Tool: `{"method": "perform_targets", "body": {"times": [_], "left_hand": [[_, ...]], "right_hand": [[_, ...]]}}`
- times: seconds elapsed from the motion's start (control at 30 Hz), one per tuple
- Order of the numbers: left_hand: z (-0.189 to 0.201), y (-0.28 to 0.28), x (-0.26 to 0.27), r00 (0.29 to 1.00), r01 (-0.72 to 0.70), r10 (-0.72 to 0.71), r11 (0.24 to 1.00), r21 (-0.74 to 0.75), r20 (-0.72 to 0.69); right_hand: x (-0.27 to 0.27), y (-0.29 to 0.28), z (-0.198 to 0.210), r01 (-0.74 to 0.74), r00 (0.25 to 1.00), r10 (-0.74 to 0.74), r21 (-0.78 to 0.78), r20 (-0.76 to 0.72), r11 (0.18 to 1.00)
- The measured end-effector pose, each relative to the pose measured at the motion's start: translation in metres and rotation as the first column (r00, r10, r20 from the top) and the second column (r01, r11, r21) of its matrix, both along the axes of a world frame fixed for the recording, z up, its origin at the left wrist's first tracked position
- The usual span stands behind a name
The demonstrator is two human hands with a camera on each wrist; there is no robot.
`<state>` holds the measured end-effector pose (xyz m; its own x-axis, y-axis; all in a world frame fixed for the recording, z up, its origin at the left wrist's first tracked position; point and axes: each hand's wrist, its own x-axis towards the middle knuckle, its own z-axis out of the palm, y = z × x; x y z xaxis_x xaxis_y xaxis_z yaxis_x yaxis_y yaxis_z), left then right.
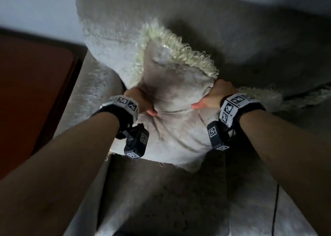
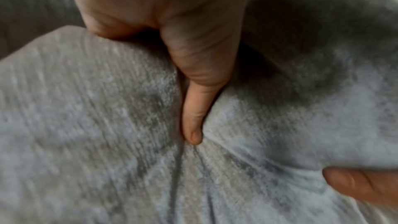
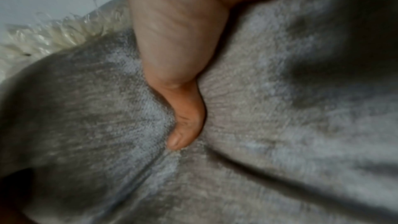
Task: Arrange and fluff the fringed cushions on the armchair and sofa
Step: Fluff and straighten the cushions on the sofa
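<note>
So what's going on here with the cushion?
A person is squeezing a pale fringed cushion with both hands on a grey upholstered seat. The left hand and right hand each grip a side, thumbs dug into the fabric so it creases between them. The cushion leans toward the seat back, its cream fringe along the top edge.

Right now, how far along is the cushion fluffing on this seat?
Midway on this one. The fringed cushion already stands against the grey backrest. In hand: the left hand and right hand grip its sides, thumbs dug into creased fabric. Left: plumping it smooth. Another fringe shows at right; other cushions aren't visible.
</note>
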<state>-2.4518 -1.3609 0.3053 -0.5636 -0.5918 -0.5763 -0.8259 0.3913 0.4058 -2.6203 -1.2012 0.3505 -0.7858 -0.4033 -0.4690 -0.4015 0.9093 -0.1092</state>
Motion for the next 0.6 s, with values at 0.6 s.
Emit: {"method": "perform_targets", "body": {"times": [0.6], "left_hand": [[-0.018, 0.040, -0.057, 0.963, 0.071, 0.023, 0.941, -0.332, 0.269]], "right_hand": [[-0.013, 0.065, -0.081, 0.080, 0.997, -0.079, 0.034, -0.011, 0.996]]}}
